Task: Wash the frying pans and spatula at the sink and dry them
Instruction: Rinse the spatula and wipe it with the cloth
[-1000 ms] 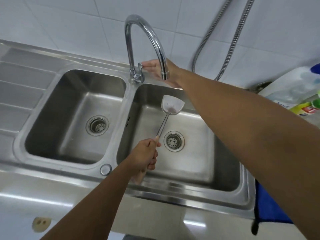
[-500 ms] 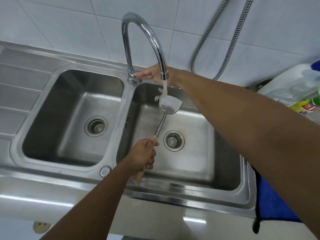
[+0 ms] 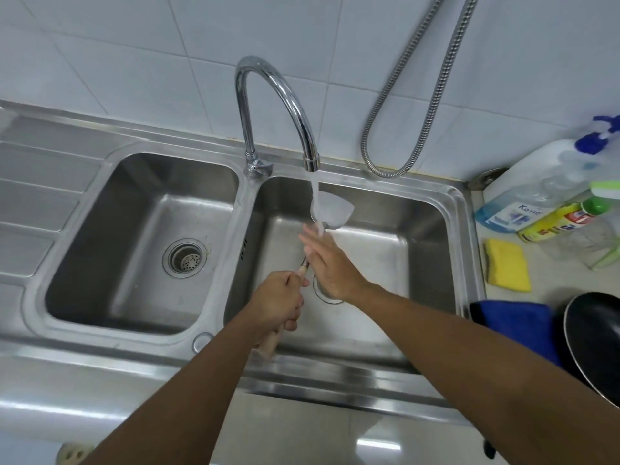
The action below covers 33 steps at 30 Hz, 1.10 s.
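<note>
Water runs from the chrome tap (image 3: 278,95) onto the steel blade of the spatula (image 3: 332,211), which is held over the right basin (image 3: 402,236) of the double sink. My left hand (image 3: 278,305) grips the spatula's wooden handle near the basin's front. My right hand (image 3: 327,260) lies over the spatula's shaft with straight fingers reaching toward the blade and the stream. A black frying pan (image 3: 593,344) shows partly at the right edge on the counter.
The left basin (image 3: 100,263) holds nothing but its drain. Right of the sink lie a yellow sponge (image 3: 508,268), a blue cloth (image 3: 513,327), and detergent bottles (image 3: 543,193). A metal shower hose (image 3: 416,95) hangs on the tiled wall.
My right hand left the tap lever and came down to the spatula under the stream. Water started flowing. The camera view shifted, showing the counter at the right.
</note>
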Each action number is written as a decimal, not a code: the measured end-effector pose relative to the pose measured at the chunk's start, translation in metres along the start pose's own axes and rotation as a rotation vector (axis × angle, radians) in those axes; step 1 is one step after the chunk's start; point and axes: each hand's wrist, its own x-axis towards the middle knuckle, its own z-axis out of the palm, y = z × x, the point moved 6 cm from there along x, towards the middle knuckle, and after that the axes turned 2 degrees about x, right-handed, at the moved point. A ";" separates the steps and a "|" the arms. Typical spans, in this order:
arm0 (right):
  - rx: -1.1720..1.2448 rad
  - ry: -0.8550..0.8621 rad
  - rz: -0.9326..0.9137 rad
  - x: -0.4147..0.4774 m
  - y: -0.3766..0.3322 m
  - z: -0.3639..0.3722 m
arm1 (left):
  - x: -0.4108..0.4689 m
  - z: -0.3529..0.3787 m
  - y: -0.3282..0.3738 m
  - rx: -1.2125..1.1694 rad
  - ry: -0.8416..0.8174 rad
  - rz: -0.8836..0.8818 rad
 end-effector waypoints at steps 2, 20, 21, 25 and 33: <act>-0.238 -0.070 0.004 0.002 0.016 -0.002 | -0.001 0.001 -0.004 0.043 0.006 -0.003; -0.468 -0.088 0.193 0.030 0.036 -0.029 | -0.030 -0.010 -0.003 0.221 0.170 0.059; -0.493 -0.062 0.286 0.032 0.044 -0.033 | -0.032 -0.010 -0.004 0.246 0.165 0.061; -0.527 0.019 0.386 0.036 0.045 -0.038 | -0.040 -0.007 -0.004 0.267 0.129 0.063; -0.093 -0.217 0.237 0.024 0.020 -0.010 | -0.034 -0.019 -0.009 0.580 0.302 0.160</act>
